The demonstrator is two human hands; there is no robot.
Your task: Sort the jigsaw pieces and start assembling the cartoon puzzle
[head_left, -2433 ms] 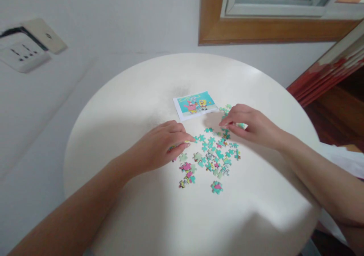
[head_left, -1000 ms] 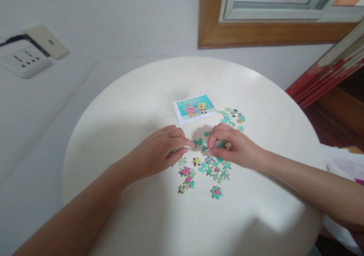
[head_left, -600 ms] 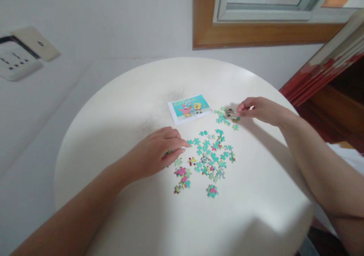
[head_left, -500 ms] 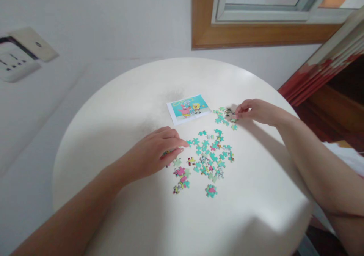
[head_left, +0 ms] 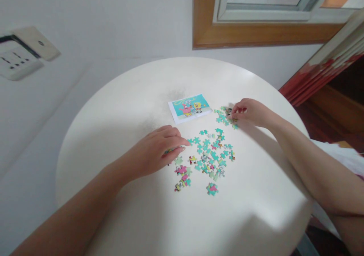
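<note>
My left hand (head_left: 159,148) rests at the left edge of a scatter of jigsaw puzzle pieces (head_left: 214,156), index finger stretched out and thumb apart from it. Some pieces lie partly hidden beneath its palm. Farther right, my right hand (head_left: 251,112) has thumb and fingers pinched together at a smaller group of puzzle pieces (head_left: 221,118); a puzzle piece seems to be at the fingertips, mostly covered by them. Most pieces are turquoise, with pink, yellow and pale green ones among them. Two joined-looking bits, turquoise with pink (head_left: 212,189), sit apart at the near side.
A printed cartoon picture (head_left: 189,108) on white paper lies behind the pieces. The round white table (head_left: 127,93) stands against a wall with a socket (head_left: 17,60) at left. A wood-framed window (head_left: 261,34) and a red-white curtain (head_left: 321,70) are at the right.
My right hand has shifted slightly left over the small group of pieces. My left hand stays in about the same place; the view has moved a little.
</note>
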